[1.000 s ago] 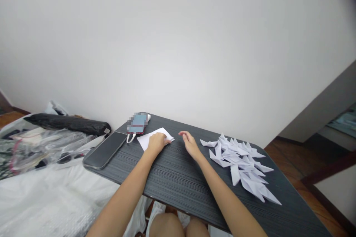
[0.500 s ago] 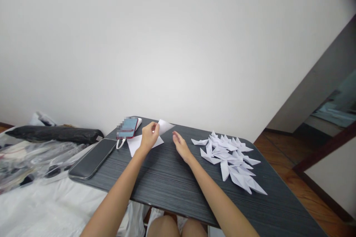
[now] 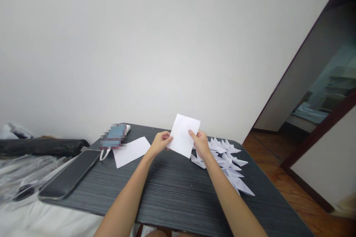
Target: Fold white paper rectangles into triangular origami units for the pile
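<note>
A white sheet of paper [image 3: 183, 133] is held up above the dark table between my two hands. My left hand [image 3: 160, 143] pinches its left edge, thumb on the front. On the right edge, my right hand [image 3: 200, 143] grips it with the thumb laid across the face. Another white paper [image 3: 132, 152] lies flat on the table to the left. Several folded white paper boats [image 3: 230, 161] are heaped on the right, partly hidden behind my right hand and forearm.
The dark wood-grain table [image 3: 172, 189] stands against a white wall. A black phone [image 3: 71, 174] lies at its left edge. Behind it sits a partly blurred device [image 3: 115, 135] with a white cable [image 3: 104, 154]. Plastic-wrapped items [image 3: 25, 172] are at far left.
My right hand, empty and apart before, has taken hold of the sheet's right edge. The sheet has moved right from the left hand's side and now faces me. The view has turned slightly.
</note>
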A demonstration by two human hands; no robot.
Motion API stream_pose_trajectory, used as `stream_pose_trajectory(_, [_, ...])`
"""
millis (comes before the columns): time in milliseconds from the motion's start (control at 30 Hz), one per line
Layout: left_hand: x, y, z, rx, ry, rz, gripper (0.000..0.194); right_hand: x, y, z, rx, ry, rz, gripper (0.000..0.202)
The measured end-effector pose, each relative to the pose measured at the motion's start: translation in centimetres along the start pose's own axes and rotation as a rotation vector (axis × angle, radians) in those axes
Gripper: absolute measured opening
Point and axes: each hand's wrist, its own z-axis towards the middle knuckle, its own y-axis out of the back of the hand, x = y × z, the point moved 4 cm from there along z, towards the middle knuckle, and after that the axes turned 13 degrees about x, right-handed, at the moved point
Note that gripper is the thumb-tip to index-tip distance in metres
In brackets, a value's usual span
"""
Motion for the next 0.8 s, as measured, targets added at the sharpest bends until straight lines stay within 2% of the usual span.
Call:
stream_pose_trajectory(100, [0.5,-0.8,-0.2,0.095,0.021,0.007,0.031,-0.3,0.6,-0.4,0.073,-0.107,0.079,0.031])
stream_pose_trajectory(167, [0.6,-0.9,-0.3,0.082,0.020,-0.047,0.031,-0.9,0.9,-0.7,0.081,-0.138,0.106,0.031])
stream_pose_trajectory(233, [1.0,-0.9,-0.3,0.025,0.028,-0.150,0.032,-1.2,1.2,-1.0,0.038,-0.083,0.067,0.031])
stream_pose_trajectory(333, [1.8,-0.9,-0.3,-0.040,0.032,-0.300,0.030,-1.0,1.5,-1.6,0.017,0.060,-0.124,0.032])
stream_pose_trajectory(433, [2.4,-0.9,-0.3,-0.088,0.023,-0.370,0.027,-0.1,0.8,-2.5,0.178,0.200,-0.444,0.037])
stream_pose_trajectory(533, [2.6,-0.7,-0.4,-0.159,0.014,-0.396,0.030,0.2,-0.1,-3.4,0.329,0.267,-0.715,0.051])
stream_pose_trajectory(633, [2.2,-0.4,-0.5,-0.218,-0.044,-0.386,0.035,-0.3,-0.6,-3.9,0.391,0.284,-0.845,0.061])
stream_pose_trajectory(800, [1.3,-0.4,-0.7,-0.231,-0.128,-0.374,0.026,-1.0,-0.8,-4.0,0.409,0.326,-0.949,0.064])
